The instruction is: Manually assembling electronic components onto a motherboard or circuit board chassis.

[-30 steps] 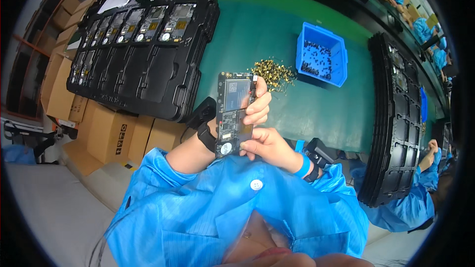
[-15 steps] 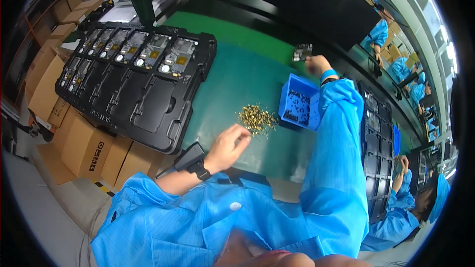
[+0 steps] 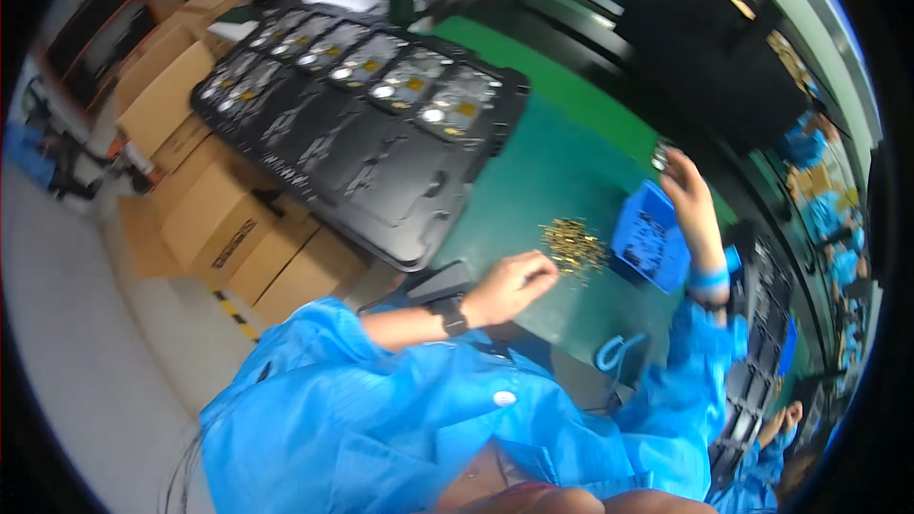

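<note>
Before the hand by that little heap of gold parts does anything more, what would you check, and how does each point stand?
1. Left hand at the gold parts: ok, beside the heap.
2. Part in its grip: cannot tell, fingers curled.
3. Right hand out of the way: ok, raised past the blue bin.
4. What the right hand holds: cannot tell, small and blurred.
5. Black tray on the green mat: ok, lying flat.
</note>
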A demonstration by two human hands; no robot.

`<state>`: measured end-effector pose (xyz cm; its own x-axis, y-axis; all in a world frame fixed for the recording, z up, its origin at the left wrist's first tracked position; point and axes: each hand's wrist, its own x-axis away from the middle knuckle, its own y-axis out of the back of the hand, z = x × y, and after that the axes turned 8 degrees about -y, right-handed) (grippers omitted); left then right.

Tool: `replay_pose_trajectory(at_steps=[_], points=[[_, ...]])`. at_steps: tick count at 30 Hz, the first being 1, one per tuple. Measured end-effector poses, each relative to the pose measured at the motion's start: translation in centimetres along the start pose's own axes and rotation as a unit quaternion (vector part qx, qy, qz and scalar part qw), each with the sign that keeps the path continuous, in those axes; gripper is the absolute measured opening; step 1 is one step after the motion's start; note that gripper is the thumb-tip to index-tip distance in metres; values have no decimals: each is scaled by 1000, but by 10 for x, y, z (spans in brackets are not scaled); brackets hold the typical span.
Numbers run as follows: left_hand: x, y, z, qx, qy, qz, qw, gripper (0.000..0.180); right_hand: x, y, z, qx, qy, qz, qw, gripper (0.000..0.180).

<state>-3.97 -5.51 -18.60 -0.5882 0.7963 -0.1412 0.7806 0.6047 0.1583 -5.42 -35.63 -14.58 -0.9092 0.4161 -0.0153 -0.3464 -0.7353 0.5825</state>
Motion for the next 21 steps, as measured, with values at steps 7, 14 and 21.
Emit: replay_pose_trajectory(at_steps=[7,14,21], points=[[5,36,-92,94,-104,394,908,17,186,5,113,14,5,208,978,43],[-88,182,-46,-438,75,49,895,41,215,-30,43,164,-91,-90,978,31],[-55,334,125,-616,172,-263,723,45,217,-30,21,231,-28,-134,963,22]])
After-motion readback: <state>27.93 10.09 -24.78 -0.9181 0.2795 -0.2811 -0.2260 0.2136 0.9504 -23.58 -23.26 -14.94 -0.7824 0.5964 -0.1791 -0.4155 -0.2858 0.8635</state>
